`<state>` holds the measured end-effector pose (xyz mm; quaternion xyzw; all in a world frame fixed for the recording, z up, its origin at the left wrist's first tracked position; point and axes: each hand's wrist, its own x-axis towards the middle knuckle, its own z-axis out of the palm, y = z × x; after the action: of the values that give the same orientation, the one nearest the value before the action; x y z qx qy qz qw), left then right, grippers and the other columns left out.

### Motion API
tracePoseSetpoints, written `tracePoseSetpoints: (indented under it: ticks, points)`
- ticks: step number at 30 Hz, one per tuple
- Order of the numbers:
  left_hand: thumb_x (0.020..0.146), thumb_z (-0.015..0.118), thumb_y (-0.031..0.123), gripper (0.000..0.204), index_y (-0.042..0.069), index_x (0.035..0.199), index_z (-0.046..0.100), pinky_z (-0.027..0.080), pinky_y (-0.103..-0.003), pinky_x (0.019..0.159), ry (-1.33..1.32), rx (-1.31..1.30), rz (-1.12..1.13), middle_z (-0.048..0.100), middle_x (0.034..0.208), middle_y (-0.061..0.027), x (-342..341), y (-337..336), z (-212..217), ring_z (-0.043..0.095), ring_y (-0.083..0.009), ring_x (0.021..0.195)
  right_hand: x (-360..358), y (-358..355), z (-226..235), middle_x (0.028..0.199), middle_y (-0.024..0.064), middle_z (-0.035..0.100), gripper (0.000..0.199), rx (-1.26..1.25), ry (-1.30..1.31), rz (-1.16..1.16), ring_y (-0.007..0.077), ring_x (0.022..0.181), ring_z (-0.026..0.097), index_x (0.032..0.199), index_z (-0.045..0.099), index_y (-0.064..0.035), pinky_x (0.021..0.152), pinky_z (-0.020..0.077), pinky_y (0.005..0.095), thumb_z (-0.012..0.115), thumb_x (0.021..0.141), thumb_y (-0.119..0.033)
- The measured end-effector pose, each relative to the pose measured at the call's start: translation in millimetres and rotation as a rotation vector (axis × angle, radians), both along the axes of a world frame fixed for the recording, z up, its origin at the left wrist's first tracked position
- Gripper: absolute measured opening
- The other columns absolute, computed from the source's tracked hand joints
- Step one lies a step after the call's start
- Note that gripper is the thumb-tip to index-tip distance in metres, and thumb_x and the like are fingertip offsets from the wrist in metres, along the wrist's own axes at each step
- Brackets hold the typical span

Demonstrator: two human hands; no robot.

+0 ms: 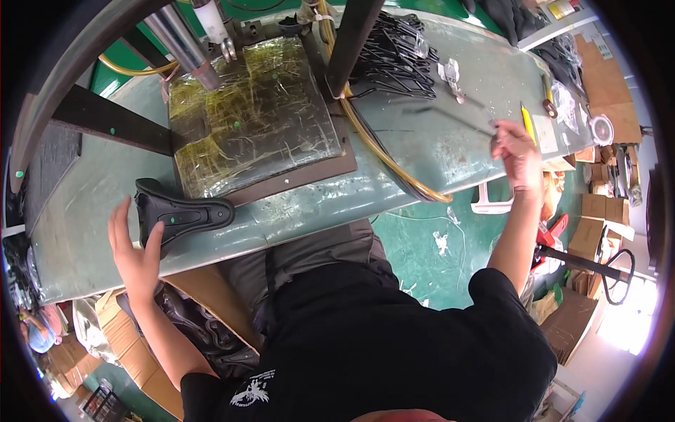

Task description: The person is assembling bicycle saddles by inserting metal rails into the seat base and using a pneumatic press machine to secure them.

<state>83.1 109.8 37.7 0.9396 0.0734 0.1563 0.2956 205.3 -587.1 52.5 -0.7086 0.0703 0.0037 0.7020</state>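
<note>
A black bicycle saddle (179, 214) lies on the near left edge of the bench, its nose toward the right. My left hand (137, 264) is at the saddle's wide end, fingers spread and thumb overlapping its near edge; whether it touches is hard to tell. Out to the right, my right hand (519, 155) is closed on a thin black metal rod (460, 117), which is smeared by motion and points left over the bench. A pile of bent black metal rods (397, 56) lies on the far side, left of that hand.
A press frame (105, 119) with a metal cylinder (179, 42) stands over a plastic-wrapped pad (256, 126). A yellow hose (373, 155) crosses the bench (309, 211). A yellow cutter (527, 123) lies by my right hand. Below left, an open carton (130, 344) contains black saddles (200, 327).
</note>
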Motion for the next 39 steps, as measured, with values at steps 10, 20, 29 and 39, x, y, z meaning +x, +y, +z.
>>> tracePoseSetpoints:
  ticks: [10, 20, 29, 39]
  points:
    - [0.072, 0.093, 0.014, 0.096, 0.01, 0.157, 0.048, 0.04, -0.036, 0.114, 0.392, -0.161, -0.289, 0.058, 0.142, -0.0116, 80, 78, -24, 0.054, -0.0274, 0.131, -16, 83, -64, 0.12, 0.0174, 0.068, 0.054, -1.202, -0.539, 0.134, 0.0348, 0.11, 0.066, 0.138, 0.063, -0.0013, 0.095, 0.0535, 0.0433, 0.078, 0.086, -0.01]
    - [0.071, 0.091, 0.003, 0.047, 0.006, 0.111, 0.065, 0.048, -0.031, 0.097, 0.416, -0.613, -0.337, 0.066, 0.109, -0.0025, -26, 19, -6, 0.061, -0.0134, 0.106, -17, 145, -52, 0.095, -0.0024, 0.066, 0.032, -0.597, -0.156, 0.183, 0.0049, 0.075, 0.049, 0.116, 0.065, 0.0003, 0.067, 0.045, 0.0243, 0.074, 0.085, 0.001]
    - [0.081, 0.092, 0.017, 0.062, 0.0, 0.135, 0.068, 0.048, -0.032, 0.107, 0.315, -1.076, -0.241, 0.069, 0.128, -0.0073, -94, -42, -36, 0.063, -0.0167, 0.123, 4, 292, -73, 0.137, 0.0153, 0.067, 0.061, -1.048, -0.596, 0.428, 0.0294, 0.096, 0.074, 0.127, 0.057, -0.0016, 0.078, 0.0606, 0.0393, 0.09, 0.08, -0.022]
    - [0.081, 0.08, 0.021, 0.056, -0.003, 0.13, 0.066, 0.045, -0.034, 0.109, 0.41, -1.427, -0.344, 0.066, 0.131, -0.0109, -111, -54, -60, 0.062, -0.0205, 0.124, 1, 297, -61, 0.103, 0.0121, 0.075, 0.064, -1.179, -0.215, 0.31, 0.0354, 0.084, 0.073, 0.12, 0.06, -0.004, 0.075, 0.0581, 0.0443, 0.093, 0.076, -0.037]
